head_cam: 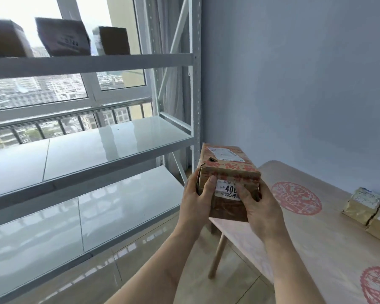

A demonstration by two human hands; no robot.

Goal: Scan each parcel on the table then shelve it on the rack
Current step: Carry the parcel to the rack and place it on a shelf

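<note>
Head view: a brown cardboard parcel (228,178) is held in the air by both hands, just beyond the table's near-left corner and to the right of the rack (194,84).

1. Hand pose. The left hand (195,200) is wrapped round the parcel's left edge, with the thumb laid flat on the near face beside a white sticker (226,190). The right hand (259,207) is wrapped round the right edge, with the thumb pressed on the sticker's right part. Both forearms are extended from 6 o'clock.

2. Edges and room. From the parcel, the rack's front post stands at 12 o'clock. Its two lower glossy shelves lie at 9 o'clock and carry nothing in the visible part. On the top shelf, at 10 o'clock, three dark boxes (64,37) are set in a row. The table (316,238), covered in pale paper with red round prints, extends toward 4 o'clock. Two further parcels (362,205) lie touching each other at its right side, well apart from the held parcel.

3. Limits of view. The sticker's printing is partly covered by the right thumb. The rightmost table parcel is cut off by the frame edge. The top-shelf boxes are backlit by the window, and their labels cannot be read
</note>
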